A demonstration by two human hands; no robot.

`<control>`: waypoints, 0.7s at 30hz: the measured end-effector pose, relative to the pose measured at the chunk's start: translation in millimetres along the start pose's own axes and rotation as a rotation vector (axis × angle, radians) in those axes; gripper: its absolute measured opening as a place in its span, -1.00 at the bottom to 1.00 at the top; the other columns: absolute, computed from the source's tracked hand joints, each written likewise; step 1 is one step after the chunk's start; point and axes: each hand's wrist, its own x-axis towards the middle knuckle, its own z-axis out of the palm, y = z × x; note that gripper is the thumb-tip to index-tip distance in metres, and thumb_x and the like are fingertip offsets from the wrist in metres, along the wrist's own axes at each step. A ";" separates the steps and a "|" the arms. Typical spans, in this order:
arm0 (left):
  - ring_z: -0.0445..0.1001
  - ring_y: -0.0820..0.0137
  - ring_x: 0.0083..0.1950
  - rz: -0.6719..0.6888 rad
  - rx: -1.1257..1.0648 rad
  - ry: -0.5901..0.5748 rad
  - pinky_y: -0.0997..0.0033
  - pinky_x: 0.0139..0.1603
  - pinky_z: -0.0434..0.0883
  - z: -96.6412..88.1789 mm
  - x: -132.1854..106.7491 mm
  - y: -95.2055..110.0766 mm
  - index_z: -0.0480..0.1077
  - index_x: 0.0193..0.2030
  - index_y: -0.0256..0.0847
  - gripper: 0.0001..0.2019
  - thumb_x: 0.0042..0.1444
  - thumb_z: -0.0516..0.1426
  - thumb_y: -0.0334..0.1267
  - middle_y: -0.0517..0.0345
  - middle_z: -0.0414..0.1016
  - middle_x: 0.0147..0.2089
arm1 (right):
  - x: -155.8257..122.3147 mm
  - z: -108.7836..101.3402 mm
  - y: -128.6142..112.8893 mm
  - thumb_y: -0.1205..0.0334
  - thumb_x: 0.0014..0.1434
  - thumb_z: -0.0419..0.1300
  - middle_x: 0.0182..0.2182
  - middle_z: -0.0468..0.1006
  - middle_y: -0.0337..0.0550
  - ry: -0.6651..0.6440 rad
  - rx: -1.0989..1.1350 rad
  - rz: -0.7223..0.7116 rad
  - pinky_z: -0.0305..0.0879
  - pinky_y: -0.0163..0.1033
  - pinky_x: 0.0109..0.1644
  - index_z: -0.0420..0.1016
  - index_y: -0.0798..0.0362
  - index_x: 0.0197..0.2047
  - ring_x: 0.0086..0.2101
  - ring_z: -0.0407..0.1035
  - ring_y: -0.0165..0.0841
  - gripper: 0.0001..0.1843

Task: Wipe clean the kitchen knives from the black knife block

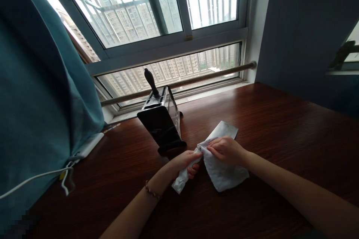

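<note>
My left hand [188, 164] is closed around the handle end of a kitchen knife, and crumpled white material covers that end and sticks out below my fist. The knife's broad, silvery blade [224, 130] points away to the upper right. A white cloth [224, 175] is pinched in my right hand [224, 149], which presses it against the near part of the blade. The cloth's loose end hangs down toward the table. Beyond my left hand stands a black knife block [161, 125] with clear sides, and one dark handle [150, 80] rises from its top.
The brown wooden table [269, 127] runs up to a barred window [168, 48]. A white power strip [89, 145] with a cable [36, 179] lies at the left beside a blue curtain [56, 82]. A rail [207, 78] crosses low along the window.
</note>
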 end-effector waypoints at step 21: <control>-0.06 0.67 -0.69 -0.016 0.028 0.015 0.64 -0.68 -0.03 4.8 -1.4 2.9 0.16 -0.43 -0.21 -0.64 0.02 0.13 0.05 0.38 0.09 -0.64 | -2.6 -2.5 54.0 0.11 0.23 -0.13 -0.36 0.55 0.01 0.057 -0.256 0.554 0.29 -0.21 -0.21 0.51 0.12 -0.41 -0.32 0.43 -0.26 -0.55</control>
